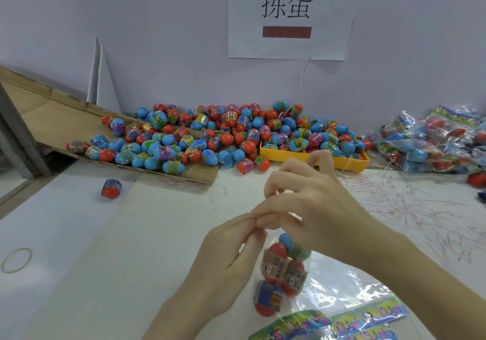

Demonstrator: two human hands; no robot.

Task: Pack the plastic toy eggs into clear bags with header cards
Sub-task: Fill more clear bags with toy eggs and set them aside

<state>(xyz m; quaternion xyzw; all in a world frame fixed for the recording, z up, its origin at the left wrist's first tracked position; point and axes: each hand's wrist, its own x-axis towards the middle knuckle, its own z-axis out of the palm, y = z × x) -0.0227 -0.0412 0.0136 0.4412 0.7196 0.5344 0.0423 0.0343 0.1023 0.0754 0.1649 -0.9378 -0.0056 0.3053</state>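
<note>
Hands meet above a white table (79, 234) at a toy-packing station, where a person's left hand (226, 255) and right hand (310, 203) pinch together the gathered neck of a clear bag (282, 274). Both grips are closed on the plastic at the same spot, fingertips touching, with the bag hanging below them. Inside it sit several plastic toy eggs (274, 263) in red and blue halves, each wrapped in a printed band; the exact count is hard to tell through the film.

Just beside the bag, at the lower right, lie flat empty bags (349, 287) with brightly coloured header cards (368, 316) overlapping one another. Farther back, against the pale wall, a large heap of loose eggs (210, 134) spreads across a sloping sheet of cardboard (52, 113) and spills into a shallow yellow tray (315, 157). One stray egg (111, 188) rests alone on the table, apart from the heap, on the left. A rubber band (16, 260) lies near the left edge. Packed bags (434, 142) pile up at the far right, and thin red threads (407, 203) are scattered over the table in front of them. A paper sign (288, 16) with two printed characters and a red bar hangs on the wall above.
</note>
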